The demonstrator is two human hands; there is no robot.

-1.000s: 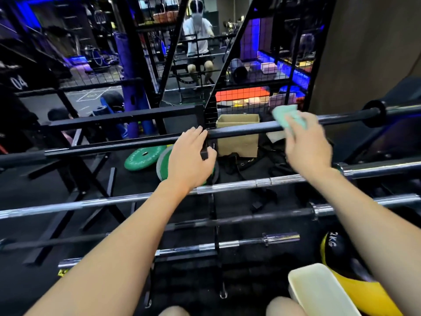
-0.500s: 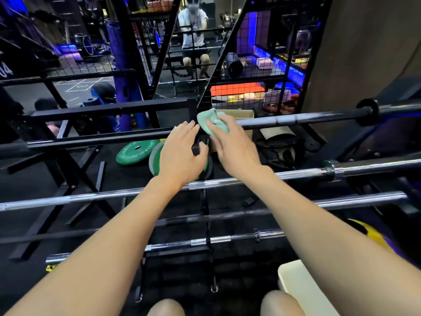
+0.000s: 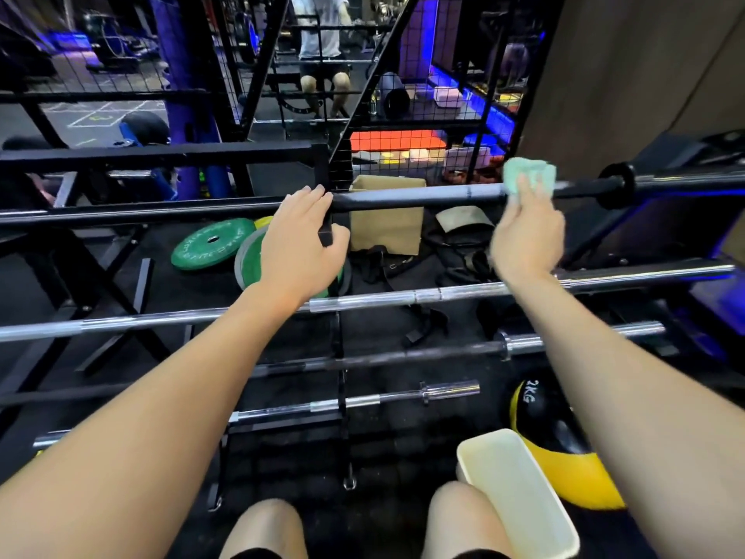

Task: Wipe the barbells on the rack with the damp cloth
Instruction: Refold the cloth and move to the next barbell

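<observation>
A black barbell [image 3: 423, 195] lies across the top of the rack. My right hand [image 3: 528, 236] grips a pale green cloth [image 3: 528, 175] and presses it on this bar, near the black collar [image 3: 617, 187] at its right end. My left hand [image 3: 300, 244] rests on the bar's middle, fingers laid over it and thumb by the rack's centre post. Below hang several more barbells: a chrome one [image 3: 403, 298], a dark one [image 3: 403, 357] and a short chrome one [image 3: 363, 401].
A cream plastic tub [image 3: 520, 498] stands by my right knee, with a yellow and black 2 kg ball [image 3: 560, 445] behind it. Green weight plates [image 3: 209, 244] and a cardboard box [image 3: 387, 227] lie on the floor behind the rack. A person sits further back.
My right hand slid the cloth along the top bar, from beside my left hand out to the right near the collar. My left hand stayed on the bar.
</observation>
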